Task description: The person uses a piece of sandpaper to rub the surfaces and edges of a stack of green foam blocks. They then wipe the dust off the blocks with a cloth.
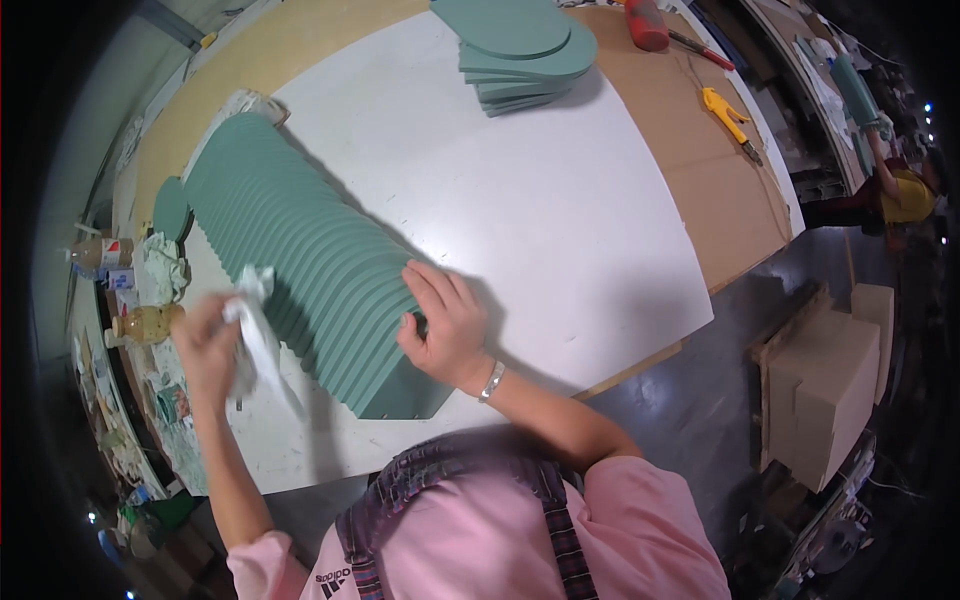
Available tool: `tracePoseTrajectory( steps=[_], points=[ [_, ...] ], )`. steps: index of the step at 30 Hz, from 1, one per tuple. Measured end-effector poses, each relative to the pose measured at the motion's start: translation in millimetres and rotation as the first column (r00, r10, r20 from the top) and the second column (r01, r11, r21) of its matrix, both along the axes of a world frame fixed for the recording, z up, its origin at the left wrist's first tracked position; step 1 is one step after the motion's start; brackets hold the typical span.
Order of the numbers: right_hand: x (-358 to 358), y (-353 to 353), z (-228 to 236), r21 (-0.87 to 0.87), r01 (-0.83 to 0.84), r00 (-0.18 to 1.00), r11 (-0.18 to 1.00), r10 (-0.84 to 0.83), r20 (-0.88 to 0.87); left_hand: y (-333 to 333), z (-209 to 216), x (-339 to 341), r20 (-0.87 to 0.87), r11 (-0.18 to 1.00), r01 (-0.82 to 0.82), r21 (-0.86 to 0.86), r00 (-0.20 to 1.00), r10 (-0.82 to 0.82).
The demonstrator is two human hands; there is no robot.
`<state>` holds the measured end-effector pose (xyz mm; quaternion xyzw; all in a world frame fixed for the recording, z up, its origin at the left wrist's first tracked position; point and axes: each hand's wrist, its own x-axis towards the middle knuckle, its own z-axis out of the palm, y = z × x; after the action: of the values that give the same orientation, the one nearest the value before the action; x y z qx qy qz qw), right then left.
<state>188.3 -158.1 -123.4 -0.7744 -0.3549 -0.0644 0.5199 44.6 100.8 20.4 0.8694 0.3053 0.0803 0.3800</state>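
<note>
A long row of green, round-edged flat panels (300, 240) stands on edge, packed face to face, slanting across the white tabletop. My right hand (447, 328) rests on the right side of the row's near end. Its fingers lie across the panel edges, with the thumb apart from them. To the left of the row, my left hand (207, 345) is closed on a white cloth (262, 340). Both hand and cloth are smeared by motion, and the cloth hangs down beside the panels. A crumpled whitish bundle (245, 104) sits against the row's far end.
More green panels (520, 45) lie stacked at the far side. A yellow air blow gun (725, 112) and a red mallet (648, 25) lie on brown board. Bottles, including an amber one (145, 324), line the left edge. Cardboard boxes (825, 395) stand right; another person (905, 195) works beyond.
</note>
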Motion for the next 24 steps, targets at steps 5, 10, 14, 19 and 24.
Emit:
tracePoseTrajectory(
  steps=[5,10,14,19,24],
  points=[
    [-4,9,5,0.002,-0.034,0.999,0.999,0.034,-0.012,-16,-35,116,0.107,0.807,0.256,0.532,0.925,-0.365],
    [7,-5,2,-0.025,-0.009,0.999,1.0,0.008,-0.042,43,-67,2,0.078,0.907,0.332,0.258,0.929,-0.362],
    [6,0,5,-0.029,-0.015,0.999,0.999,0.014,-0.036,104,-51,-41,0.16,0.972,-0.177,0.154,0.975,0.152],
    [6,3,7,-0.007,-0.042,0.999,0.999,0.042,-0.015,45,-53,88,0.062,0.955,0.112,0.274,0.989,-0.133],
    [8,-2,8,-0.054,-0.04,0.999,0.998,0.039,-0.026,57,-75,11,0.068,0.857,0.119,0.502,0.982,-0.176]
  ],
)
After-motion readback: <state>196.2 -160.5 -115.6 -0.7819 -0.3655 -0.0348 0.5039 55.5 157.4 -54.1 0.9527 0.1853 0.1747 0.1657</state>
